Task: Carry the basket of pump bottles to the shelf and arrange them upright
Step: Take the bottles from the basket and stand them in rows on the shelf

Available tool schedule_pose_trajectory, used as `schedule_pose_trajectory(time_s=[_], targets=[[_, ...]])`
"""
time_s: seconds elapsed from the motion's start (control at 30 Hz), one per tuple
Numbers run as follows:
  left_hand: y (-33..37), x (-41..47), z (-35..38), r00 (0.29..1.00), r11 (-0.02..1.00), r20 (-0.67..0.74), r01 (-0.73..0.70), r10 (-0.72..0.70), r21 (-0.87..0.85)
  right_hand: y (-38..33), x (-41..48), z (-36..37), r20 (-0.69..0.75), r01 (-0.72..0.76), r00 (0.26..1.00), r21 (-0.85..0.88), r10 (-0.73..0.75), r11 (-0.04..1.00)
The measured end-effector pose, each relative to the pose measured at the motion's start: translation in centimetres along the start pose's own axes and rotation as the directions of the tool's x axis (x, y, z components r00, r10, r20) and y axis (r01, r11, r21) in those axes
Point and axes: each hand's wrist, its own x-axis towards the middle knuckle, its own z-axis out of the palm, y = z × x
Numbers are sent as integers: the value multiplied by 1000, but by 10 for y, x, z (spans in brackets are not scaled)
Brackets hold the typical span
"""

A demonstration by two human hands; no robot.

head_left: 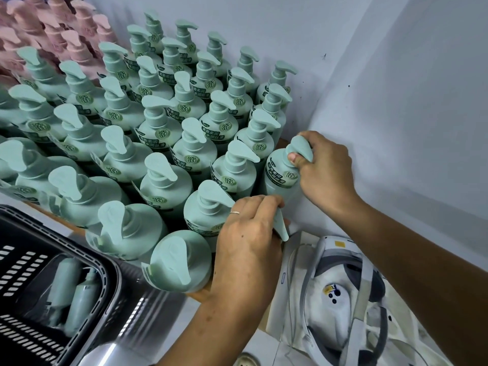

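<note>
1. Head view: the right grip is clenching the pump head of a green bottle, which is standing upright at the right end of the shelf, centre right of the frame, beside the wall.
2. The left grip is grasping another pump just below; that bottle's body is hiding under the hand.
3. Rows of bottles are standing upright across the centre and left, with pink ones filling the upper left.
4. The basket is sitting at lower left, with spare bottles lying inside.
</note>
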Motion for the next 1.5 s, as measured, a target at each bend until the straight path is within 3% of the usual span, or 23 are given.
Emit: schedule_pose_trajectory(time_s=[0.33, 0.5, 1.23, 1.5], targets=[[1, -2, 0, 999, 999, 48, -6, 3, 53, 6, 6, 1, 46, -44, 998, -6, 44, 999], [5, -4, -4, 997, 997, 69, -19, 14, 71, 7, -4, 1, 21, 3, 1000, 95, -5, 996], [13, 49, 24, 998, 999, -45, 38, -37, 32, 6, 10, -11, 197, -41, 980, 36, 34, 999], [15, 50, 17, 998, 998, 63, 25, -29, 65, 7, 9, -12, 187, -37, 982, 14, 34, 999]])
